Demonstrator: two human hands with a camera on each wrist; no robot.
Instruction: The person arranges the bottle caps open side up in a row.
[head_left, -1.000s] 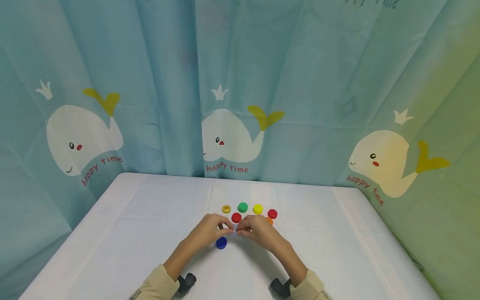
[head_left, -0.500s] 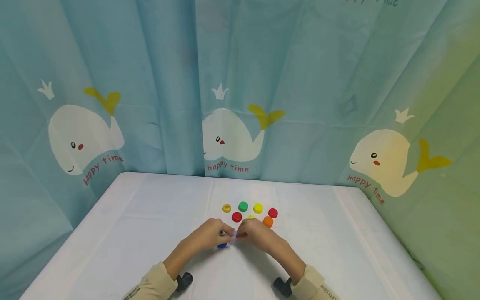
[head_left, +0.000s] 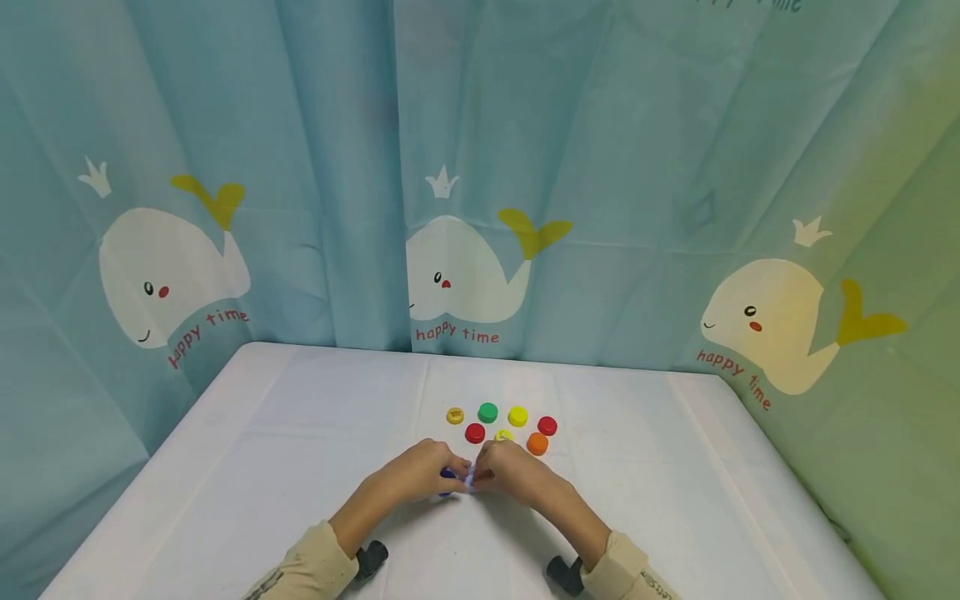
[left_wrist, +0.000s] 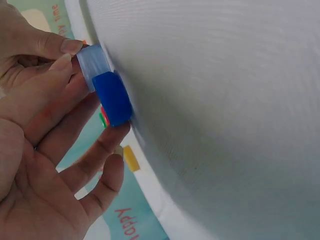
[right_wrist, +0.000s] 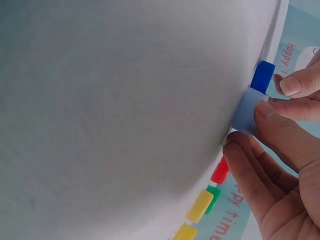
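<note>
A white table (head_left: 315,417) is backed by a whale-printed curtain (head_left: 630,167). At lower centre, a clear cap (head_left: 470,478) is finger-pinched by left hand (head_left: 420,470) and right hand (head_left: 513,472).

Looks like smooth, opaque plastic on the blue bottle cap (left_wrist: 114,98), translucent plastic on the pale cap (left_wrist: 94,64); shows matt, fine-woven cloth across the counter (left_wrist: 225,100), matt cloth in the whale-print curtain (head_left: 637,150).

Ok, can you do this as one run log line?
left hand: pinches pale translucent bottle cap | right hand: pinches same | blue bottle cap: beside it | other bottle caps: beyond hands
</note>
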